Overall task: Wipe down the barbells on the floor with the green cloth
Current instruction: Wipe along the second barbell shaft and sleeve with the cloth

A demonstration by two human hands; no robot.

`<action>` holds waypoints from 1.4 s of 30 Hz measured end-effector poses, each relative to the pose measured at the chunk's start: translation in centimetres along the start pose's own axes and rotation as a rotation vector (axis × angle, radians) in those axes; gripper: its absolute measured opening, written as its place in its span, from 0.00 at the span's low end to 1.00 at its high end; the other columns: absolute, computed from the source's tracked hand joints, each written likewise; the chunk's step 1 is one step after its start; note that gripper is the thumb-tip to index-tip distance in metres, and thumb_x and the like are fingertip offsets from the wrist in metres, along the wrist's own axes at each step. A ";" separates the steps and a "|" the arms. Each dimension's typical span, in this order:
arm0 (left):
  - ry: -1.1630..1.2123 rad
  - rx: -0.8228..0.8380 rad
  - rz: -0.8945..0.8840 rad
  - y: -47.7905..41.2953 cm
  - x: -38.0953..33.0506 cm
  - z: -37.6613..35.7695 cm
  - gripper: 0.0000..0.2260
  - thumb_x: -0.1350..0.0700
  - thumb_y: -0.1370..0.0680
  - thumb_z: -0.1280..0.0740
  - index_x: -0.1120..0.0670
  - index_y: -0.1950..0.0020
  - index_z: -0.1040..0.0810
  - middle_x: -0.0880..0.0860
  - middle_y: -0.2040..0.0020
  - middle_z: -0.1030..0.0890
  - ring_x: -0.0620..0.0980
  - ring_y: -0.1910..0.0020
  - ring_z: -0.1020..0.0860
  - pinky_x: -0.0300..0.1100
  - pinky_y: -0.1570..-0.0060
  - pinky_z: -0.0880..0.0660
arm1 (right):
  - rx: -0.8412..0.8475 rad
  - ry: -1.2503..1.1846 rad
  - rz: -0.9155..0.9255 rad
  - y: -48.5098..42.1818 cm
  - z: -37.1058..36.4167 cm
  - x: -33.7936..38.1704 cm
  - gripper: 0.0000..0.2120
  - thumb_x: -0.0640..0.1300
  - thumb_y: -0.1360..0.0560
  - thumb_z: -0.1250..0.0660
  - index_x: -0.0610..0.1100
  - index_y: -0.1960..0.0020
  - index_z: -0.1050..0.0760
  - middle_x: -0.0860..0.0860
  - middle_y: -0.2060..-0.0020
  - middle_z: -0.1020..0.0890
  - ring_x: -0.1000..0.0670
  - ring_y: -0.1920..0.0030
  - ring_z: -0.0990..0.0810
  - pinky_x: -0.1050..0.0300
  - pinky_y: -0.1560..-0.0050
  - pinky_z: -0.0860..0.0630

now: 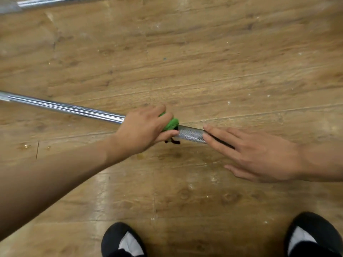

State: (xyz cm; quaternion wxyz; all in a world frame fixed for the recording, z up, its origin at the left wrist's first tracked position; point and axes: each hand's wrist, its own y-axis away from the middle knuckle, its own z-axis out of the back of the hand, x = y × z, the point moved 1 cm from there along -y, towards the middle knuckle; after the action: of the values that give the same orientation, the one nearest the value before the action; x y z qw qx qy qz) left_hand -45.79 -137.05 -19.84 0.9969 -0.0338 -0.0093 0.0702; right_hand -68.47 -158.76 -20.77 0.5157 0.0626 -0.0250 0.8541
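Left hand point(143, 130) is wrapped round the green cloth point(169, 124), bunched on the barbell point(61, 107) mid-frame. Right hand point(256, 154) lies flat, fingers straight on the knurled part just right of it. Second barbell point(55, 1) upper left, black shoes point(123, 240) along the bottom.

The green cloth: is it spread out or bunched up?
Bunched up. The left hand grips the cloth as a small wad on the barbell.

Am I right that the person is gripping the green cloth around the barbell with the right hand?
Not quite: the head view shows the left hand gripping the green cloth around the barbell; the right hand lies open, fingers straight, on it.
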 end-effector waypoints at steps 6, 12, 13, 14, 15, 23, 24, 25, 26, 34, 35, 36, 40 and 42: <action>0.034 0.058 0.323 2.6 5.2 1.5 0.29 0.37 0.16 0.55 0.55 0.52 0.23 0.54 0.58 0.24 0.63 0.58 0.21 0.51 0.64 0.26 | -0.063 0.008 -0.056 -0.1 -0.1 0.6 0.35 0.55 0.17 0.48 0.33 0.18 0.45 0.33 0.20 0.41 0.36 0.31 0.28 0.41 0.43 0.17; 0.056 -0.090 0.054 -2.6 -6.4 -0.8 0.22 0.42 0.15 0.45 0.57 0.52 0.23 0.59 0.55 0.22 0.61 0.59 0.23 0.53 0.60 0.26 | -0.040 0.050 -0.060 0.1 0.1 0.9 0.36 0.55 0.18 0.48 0.35 0.17 0.47 0.33 0.21 0.39 0.36 0.32 0.26 0.43 0.44 0.18; 0.057 -0.093 0.014 -2.4 -5.8 -0.8 0.22 0.42 0.14 0.45 0.58 0.51 0.22 0.59 0.54 0.22 0.60 0.59 0.24 0.53 0.61 0.25 | -0.035 0.035 -0.053 0.1 0.1 0.8 0.36 0.55 0.17 0.48 0.36 0.17 0.48 0.34 0.20 0.39 0.37 0.32 0.27 0.44 0.44 0.17; 0.064 -0.085 -0.027 -1.9 -4.6 -0.7 0.23 0.41 0.13 0.46 0.58 0.51 0.22 0.59 0.54 0.23 0.60 0.60 0.24 0.52 0.63 0.25 | -0.027 0.019 -0.050 0.1 0.1 0.7 0.35 0.55 0.17 0.48 0.36 0.17 0.48 0.35 0.20 0.40 0.37 0.31 0.27 0.43 0.44 0.16; 0.067 -0.068 -0.051 -1.3 -3.2 -0.5 0.24 0.41 0.13 0.46 0.58 0.51 0.22 0.59 0.54 0.23 0.60 0.61 0.24 0.52 0.64 0.25 | -0.023 0.004 -0.053 0.1 0.2 0.7 0.35 0.55 0.17 0.48 0.37 0.17 0.48 0.35 0.20 0.40 0.37 0.31 0.27 0.43 0.45 0.16; 0.042 -0.048 0.190 3.1 3.2 0.3 0.21 0.43 0.15 0.43 0.58 0.53 0.20 0.59 0.55 0.22 0.62 0.60 0.23 0.54 0.60 0.29 | -0.021 0.025 -0.067 -0.2 -0.1 1.0 0.35 0.54 0.17 0.47 0.34 0.18 0.45 0.34 0.20 0.40 0.34 0.31 0.25 0.39 0.44 0.17; 0.054 -0.064 0.158 2.2 1.5 0.0 0.20 0.43 0.16 0.42 0.57 0.52 0.20 0.58 0.55 0.22 0.61 0.59 0.24 0.54 0.59 0.28 | -0.025 0.034 -0.070 -0.2 0.0 1.0 0.35 0.55 0.17 0.47 0.34 0.18 0.45 0.33 0.20 0.40 0.34 0.31 0.25 0.39 0.44 0.17; 0.063 -0.084 0.112 1.1 -0.5 -0.4 0.19 0.43 0.16 0.41 0.56 0.51 0.20 0.58 0.54 0.21 0.61 0.58 0.24 0.54 0.59 0.28 | -0.030 0.041 -0.073 -0.2 0.1 1.0 0.35 0.55 0.17 0.46 0.34 0.18 0.44 0.33 0.20 0.40 0.34 0.32 0.24 0.39 0.44 0.17; 0.059 -0.096 0.070 0.2 -2.7 -0.8 0.18 0.43 0.16 0.41 0.56 0.49 0.20 0.57 0.52 0.21 0.60 0.57 0.24 0.54 0.58 0.28 | -0.031 0.044 -0.076 -0.1 0.2 1.1 0.35 0.55 0.17 0.46 0.34 0.18 0.44 0.33 0.20 0.39 0.34 0.33 0.24 0.39 0.44 0.17; -0.022 -0.105 -0.132 4.3 0.5 -1.0 0.21 0.50 0.16 0.36 0.58 0.26 0.31 0.61 0.36 0.23 0.63 0.46 0.23 0.55 0.51 0.26 | -0.035 -0.005 -0.062 0.2 0.0 0.9 0.35 0.55 0.17 0.46 0.36 0.17 0.47 0.35 0.20 0.39 0.37 0.33 0.24 0.43 0.46 0.16; -0.035 -0.097 -0.097 5.4 2.3 -0.8 0.20 0.49 0.14 0.38 0.58 0.26 0.30 0.61 0.37 0.23 0.63 0.47 0.22 0.56 0.52 0.26 | -0.042 -0.006 -0.054 0.2 0.0 0.9 0.35 0.55 0.17 0.46 0.36 0.17 0.46 0.36 0.20 0.39 0.37 0.32 0.24 0.43 0.45 0.16; -0.035 -0.086 -0.044 6.2 3.7 -0.4 0.19 0.48 0.13 0.41 0.58 0.27 0.30 0.62 0.38 0.22 0.64 0.48 0.22 0.56 0.53 0.26 | -0.048 -0.005 -0.051 0.1 0.0 1.0 0.35 0.55 0.17 0.46 0.36 0.17 0.45 0.36 0.20 0.38 0.37 0.32 0.24 0.42 0.44 0.16; 0.040 -0.142 0.092 4.7 1.9 -0.7 0.19 0.45 0.13 0.43 0.57 0.30 0.29 0.62 0.42 0.20 0.64 0.50 0.23 0.58 0.52 0.25 | -0.048 0.028 -0.073 -0.2 0.1 0.9 0.35 0.55 0.17 0.45 0.34 0.18 0.43 0.34 0.21 0.38 0.35 0.34 0.23 0.42 0.45 0.16; 0.061 -0.167 0.044 2.4 -3.0 -1.9 0.24 0.42 0.14 0.43 0.59 0.28 0.28 0.62 0.39 0.20 0.62 0.45 0.25 0.58 0.46 0.27 | -0.042 0.044 -0.078 -0.2 0.3 0.9 0.35 0.55 0.17 0.46 0.34 0.18 0.44 0.33 0.21 0.38 0.34 0.35 0.22 0.41 0.46 0.16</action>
State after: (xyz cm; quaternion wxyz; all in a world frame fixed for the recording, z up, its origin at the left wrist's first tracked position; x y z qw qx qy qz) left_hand -49.01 -135.17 -21.92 0.9886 -0.1193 0.0158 0.0901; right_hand -68.70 -157.93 -20.41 0.5503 0.0340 -0.0292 0.8337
